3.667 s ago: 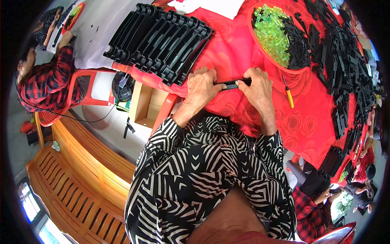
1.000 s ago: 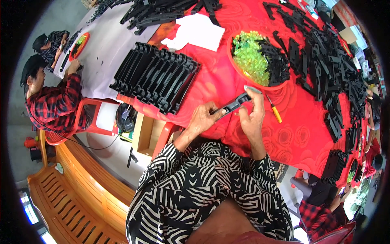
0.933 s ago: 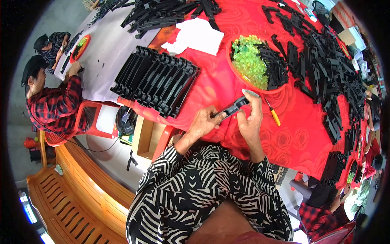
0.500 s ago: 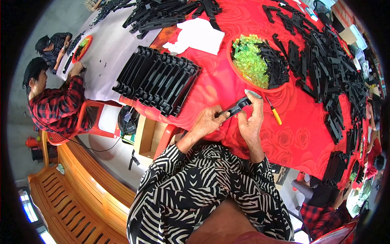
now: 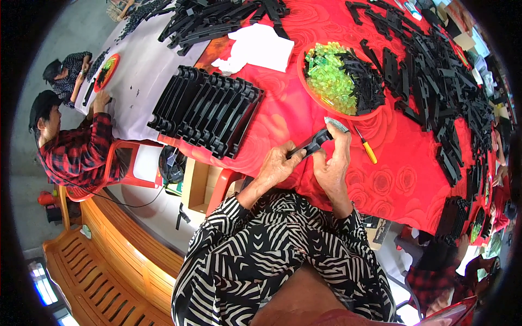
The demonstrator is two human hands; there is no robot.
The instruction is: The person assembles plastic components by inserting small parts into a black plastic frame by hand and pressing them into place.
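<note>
In front of my body, just above the red tablecloth (image 5: pixel 399 182), my left hand (image 5: pixel 277 164) is closed round one end of a long black plastic part (image 5: pixel 314 143), thumb on top. My right hand (image 5: pixel 333 165) grips the part's other end between thumb and fingers. A greyish covering (image 5: pixel 337 125) wraps a fingertip of that hand. The part tilts up to the right, its lower end partly hidden by my left fingers. Beyond my right hand stands a round orange tray (image 5: pixel 312 98) with yellow-green translucent pieces (image 5: pixel 330 81) and small black pieces (image 5: pixel 370 87).
A screwdriver with a yellow handle (image 5: pixel 370 152) lies right of my hands. Stacked black parts (image 5: pixel 206 111) stand at the left, near white cloth or paper (image 5: pixel 263 48). Loose black parts (image 5: pixel 429 81) heap at the right. A co-worker in a checked shirt (image 5: pixel 81 149) sits at far left.
The whole view has shifted slightly. My hands keep their hold on the black part, which sits at a slightly different angle. At the lower right another person's arm has moved.
</note>
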